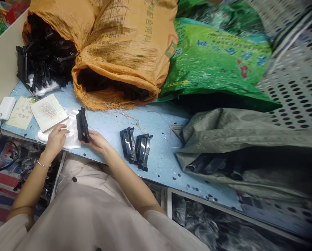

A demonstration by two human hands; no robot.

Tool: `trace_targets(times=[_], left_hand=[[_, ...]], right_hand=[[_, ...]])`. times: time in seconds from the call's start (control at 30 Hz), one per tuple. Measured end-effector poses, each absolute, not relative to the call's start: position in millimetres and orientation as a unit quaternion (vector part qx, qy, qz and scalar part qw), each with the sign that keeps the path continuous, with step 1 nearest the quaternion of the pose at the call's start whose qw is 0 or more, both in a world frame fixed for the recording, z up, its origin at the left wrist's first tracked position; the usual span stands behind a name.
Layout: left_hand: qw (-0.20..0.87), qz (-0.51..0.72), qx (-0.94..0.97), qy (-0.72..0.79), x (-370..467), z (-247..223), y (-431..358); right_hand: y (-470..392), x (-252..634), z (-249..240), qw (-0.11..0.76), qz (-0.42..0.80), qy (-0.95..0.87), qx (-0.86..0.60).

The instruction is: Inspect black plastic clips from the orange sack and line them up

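Observation:
My right hand [98,141] grips the lower end of a long black plastic part [82,124], which stands tilted above the table's front. My left hand [57,137] is a little to the left, over the edge of a stack of clear plastic bags [73,127], its fingers apart and nothing visible in them. Behind it lies a square pale block [49,112] with dark specks on top. Two similar black parts, a left one [129,145] and a right one [143,151], rest side by side to the right of my right hand.
Orange woven sacks [130,38] with black parts [46,55] spilling out stand at the back. A green sack [213,59] and a grey sack [224,129] are on the right. A white device [5,108] with a cable and a handwritten note [19,113] lie at left.

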State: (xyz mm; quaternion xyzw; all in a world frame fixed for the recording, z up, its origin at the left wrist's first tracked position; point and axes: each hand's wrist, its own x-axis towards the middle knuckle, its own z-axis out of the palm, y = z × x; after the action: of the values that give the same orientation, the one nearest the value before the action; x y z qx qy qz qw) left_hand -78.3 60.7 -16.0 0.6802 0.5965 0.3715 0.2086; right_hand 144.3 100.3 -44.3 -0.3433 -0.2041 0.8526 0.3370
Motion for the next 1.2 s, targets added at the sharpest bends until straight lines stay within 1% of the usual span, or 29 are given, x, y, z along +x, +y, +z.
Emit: trace_targets(times=[0.07,0.13,0.17,0.27,0.33,0.4,0.5,0.57,0.63,0.67,0.73,0.8,0.83,0.9,0.93,0.97,1.0,1.07,1.13,1.2], left_hand=[[0.168,0.301,0.730,0.591,-77,-19,62],[0.166,0.288,0.724,0.604,-77,-24,66],[0.180,0.296,0.715,0.607,-78,-25,69],[0.238,0.337,0.691,0.593,-84,-23,73],[0.250,0.352,0.687,0.585,-86,-16,68],[0.239,0.347,0.708,0.567,-81,-5,56],[0.248,0.313,0.793,0.460,-58,9,30],[0.266,0.288,0.831,0.394,-39,13,16],[0.269,0.277,0.841,0.380,-27,17,7],[0.264,0.278,0.839,0.387,-25,21,3],[0.256,0.282,0.823,0.421,-35,36,-7],[0.264,0.274,0.794,0.474,-62,60,-21],[0.274,0.257,0.775,0.509,-81,73,-28],[0.299,0.191,0.739,0.572,-123,91,-40],[0.307,0.153,0.719,0.604,-142,94,-44],[0.306,0.121,0.700,0.634,-159,92,-44],[0.292,0.095,0.681,0.664,-172,84,-41],[0.240,0.079,0.655,0.712,-181,59,-29],[0.199,0.108,0.649,0.727,-166,29,-12],[0.207,0.173,0.661,0.700,-131,5,5]], right_hand=[[94,152,-40,0.359,0.840,-0.221,-0.342],[83,159,-36,0.362,0.850,-0.218,-0.314],[76,162,-35,0.342,0.868,-0.211,-0.291],[59,167,-39,0.222,0.931,-0.172,-0.231],[54,166,-47,0.186,0.946,-0.134,-0.228],[54,161,-53,0.195,0.943,-0.111,-0.244],[56,151,-54,0.248,0.909,-0.167,-0.290],[54,144,-47,0.305,0.846,-0.268,-0.346],[48,142,-36,0.342,0.757,-0.398,-0.390],[45,144,-29,0.340,0.721,-0.458,-0.393],[40,158,-14,0.305,0.686,-0.550,-0.366],[42,186,-1,0.275,0.636,-0.616,-0.375],[46,204,4,0.271,0.579,-0.644,-0.420],[59,240,9,0.260,0.380,-0.672,-0.580],[66,255,9,0.215,0.289,-0.667,-0.653],[73,266,7,0.164,0.215,-0.665,-0.696],[78,272,5,0.113,0.168,-0.672,-0.713],[82,270,-2,0.046,0.141,-0.713,-0.685],[77,253,-8,0.040,0.153,-0.770,-0.618],[67,234,-14,0.063,0.174,-0.820,-0.541]])
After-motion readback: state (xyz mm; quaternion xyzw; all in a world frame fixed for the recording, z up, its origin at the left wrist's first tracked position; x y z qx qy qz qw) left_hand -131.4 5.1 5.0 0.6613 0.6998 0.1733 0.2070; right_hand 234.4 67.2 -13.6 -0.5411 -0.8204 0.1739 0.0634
